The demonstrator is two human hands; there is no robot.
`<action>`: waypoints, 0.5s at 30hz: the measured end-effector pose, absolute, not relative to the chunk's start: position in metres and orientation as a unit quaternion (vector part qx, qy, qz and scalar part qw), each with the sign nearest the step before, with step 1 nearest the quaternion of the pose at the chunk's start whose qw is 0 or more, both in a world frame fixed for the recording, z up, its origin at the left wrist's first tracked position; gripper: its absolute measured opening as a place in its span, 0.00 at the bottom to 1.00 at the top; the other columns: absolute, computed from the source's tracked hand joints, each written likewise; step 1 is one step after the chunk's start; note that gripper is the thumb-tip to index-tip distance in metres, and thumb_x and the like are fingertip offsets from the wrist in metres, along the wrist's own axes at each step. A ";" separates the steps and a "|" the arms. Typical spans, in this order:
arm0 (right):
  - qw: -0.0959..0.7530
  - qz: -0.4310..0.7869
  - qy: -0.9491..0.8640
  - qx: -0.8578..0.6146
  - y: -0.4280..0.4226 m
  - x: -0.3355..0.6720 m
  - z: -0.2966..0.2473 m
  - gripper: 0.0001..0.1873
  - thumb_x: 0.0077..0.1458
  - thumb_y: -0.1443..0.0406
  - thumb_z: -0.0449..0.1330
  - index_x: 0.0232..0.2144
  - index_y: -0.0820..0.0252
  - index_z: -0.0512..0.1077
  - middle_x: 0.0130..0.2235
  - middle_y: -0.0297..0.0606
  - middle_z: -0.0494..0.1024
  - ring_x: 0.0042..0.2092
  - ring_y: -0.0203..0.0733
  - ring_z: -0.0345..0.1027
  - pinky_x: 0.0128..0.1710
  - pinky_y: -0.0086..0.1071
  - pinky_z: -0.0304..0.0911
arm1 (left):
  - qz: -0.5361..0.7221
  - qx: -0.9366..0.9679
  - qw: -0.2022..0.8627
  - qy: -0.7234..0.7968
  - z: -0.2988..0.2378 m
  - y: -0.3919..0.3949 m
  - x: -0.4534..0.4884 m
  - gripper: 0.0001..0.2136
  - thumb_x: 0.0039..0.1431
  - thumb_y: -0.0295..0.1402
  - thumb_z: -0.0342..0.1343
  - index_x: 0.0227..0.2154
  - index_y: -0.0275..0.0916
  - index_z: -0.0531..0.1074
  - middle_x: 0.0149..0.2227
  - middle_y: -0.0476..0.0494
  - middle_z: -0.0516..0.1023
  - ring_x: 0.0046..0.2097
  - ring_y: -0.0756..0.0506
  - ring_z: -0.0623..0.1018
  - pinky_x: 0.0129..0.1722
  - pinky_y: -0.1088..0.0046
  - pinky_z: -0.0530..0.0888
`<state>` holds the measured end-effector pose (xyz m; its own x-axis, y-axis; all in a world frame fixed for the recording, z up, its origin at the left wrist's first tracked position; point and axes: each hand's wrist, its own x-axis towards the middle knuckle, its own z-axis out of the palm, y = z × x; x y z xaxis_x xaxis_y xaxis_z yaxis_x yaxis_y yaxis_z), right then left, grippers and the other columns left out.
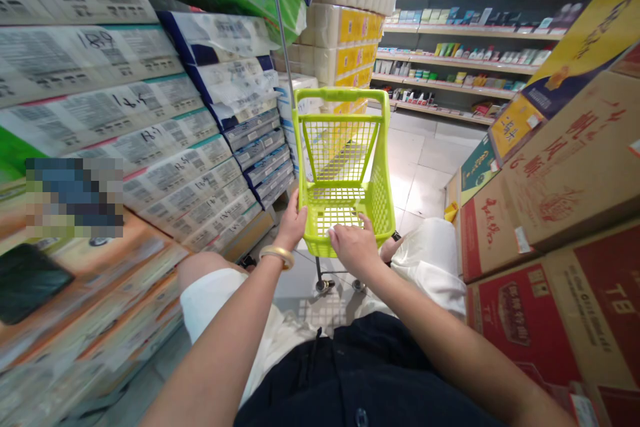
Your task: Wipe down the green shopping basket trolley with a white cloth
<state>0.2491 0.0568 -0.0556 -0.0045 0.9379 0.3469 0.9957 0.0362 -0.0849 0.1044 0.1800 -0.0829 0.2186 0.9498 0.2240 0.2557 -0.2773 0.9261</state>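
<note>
A lime-green plastic shopping trolley basket (pixel 341 147) stands directly ahead of me, with a tall loop handle at its far end (pixel 340 95) and small castor wheels (pixel 324 285) below. My left hand (pixel 293 222) grips the basket's left rim, and a gold-coloured bangle (pixel 277 257) circles that wrist. My right hand (pixel 355 248) closes over the near rim. The basket holds nothing that I can see.
Tall stacks of wrapped tissue packs (pixel 150 127) rise along the left, and printed cardboard cartons (pixel 550 167) line the right. Between them runs a tiled floor (pixel 425 160). Shelves of small boxed goods (pixel 465 33) stand at the far end, and a thin metal pole (pixel 280 20) stands near the stacks.
</note>
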 end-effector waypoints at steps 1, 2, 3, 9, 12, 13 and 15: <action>0.164 -0.104 -0.698 -0.690 0.053 0.259 -0.058 0.16 0.67 0.63 0.51 0.29 0.58 0.73 0.27 0.34 0.81 0.30 0.37 0.73 0.62 0.40 0.39 | 0.430 0.672 0.398 0.454 -0.084 0.181 0.103 0.27 0.60 0.30 0.47 0.64 0.38 0.59 0.63 0.39 0.69 0.65 0.41 0.67 0.66 0.60 0.62; 0.172 -0.115 -0.692 -0.692 0.050 0.268 -0.059 0.17 0.67 0.63 0.50 0.28 0.58 0.73 0.27 0.33 0.81 0.30 0.36 0.72 0.62 0.39 0.40 | 0.426 0.673 0.397 0.457 -0.084 0.182 0.102 0.27 0.60 0.31 0.47 0.64 0.37 0.59 0.63 0.38 0.69 0.65 0.41 0.66 0.66 0.60 0.61; 0.179 -0.125 -0.686 -0.694 0.047 0.276 -0.061 0.17 0.67 0.63 0.50 0.27 0.58 0.72 0.26 0.32 0.80 0.29 0.36 0.71 0.61 0.39 0.40 | 0.423 0.675 0.397 0.457 -0.085 0.183 0.101 0.27 0.61 0.32 0.47 0.64 0.37 0.59 0.63 0.38 0.69 0.65 0.41 0.66 0.66 0.59 0.61; 0.184 -0.144 -0.667 -0.707 0.041 0.281 -0.062 0.19 0.67 0.62 0.50 0.25 0.58 0.71 0.24 0.31 0.79 0.27 0.34 0.70 0.62 0.37 0.41 | 0.407 0.698 0.381 0.449 -0.079 0.190 0.094 0.27 0.60 0.32 0.47 0.63 0.38 0.60 0.61 0.38 0.71 0.63 0.41 0.70 0.64 0.59 0.65; 0.188 -0.137 -0.672 -0.703 0.045 0.265 -0.062 0.17 0.66 0.63 0.51 0.26 0.57 0.71 0.24 0.32 0.79 0.28 0.35 0.70 0.63 0.37 0.41 | 0.404 0.700 0.315 0.498 -0.072 0.192 0.082 0.25 0.59 0.34 0.51 0.60 0.38 0.66 0.60 0.36 0.72 0.61 0.39 0.72 0.64 0.58 0.65; 0.188 -0.131 -0.676 -0.700 0.047 0.258 -0.062 0.17 0.66 0.63 0.51 0.26 0.57 0.71 0.25 0.32 0.79 0.28 0.35 0.71 0.63 0.37 0.41 | 0.409 0.688 0.288 0.526 -0.071 0.191 0.077 0.25 0.58 0.36 0.54 0.59 0.37 0.67 0.60 0.35 0.72 0.60 0.38 0.72 0.64 0.56 0.65; 0.183 -0.113 -0.683 -0.698 0.049 0.246 -0.061 0.16 0.66 0.64 0.51 0.27 0.57 0.72 0.26 0.32 0.80 0.28 0.35 0.71 0.63 0.38 0.42 | 0.434 0.637 0.253 0.584 -0.071 0.185 0.067 0.28 0.56 0.42 0.58 0.58 0.37 0.66 0.60 0.32 0.71 0.59 0.35 0.73 0.62 0.54 0.66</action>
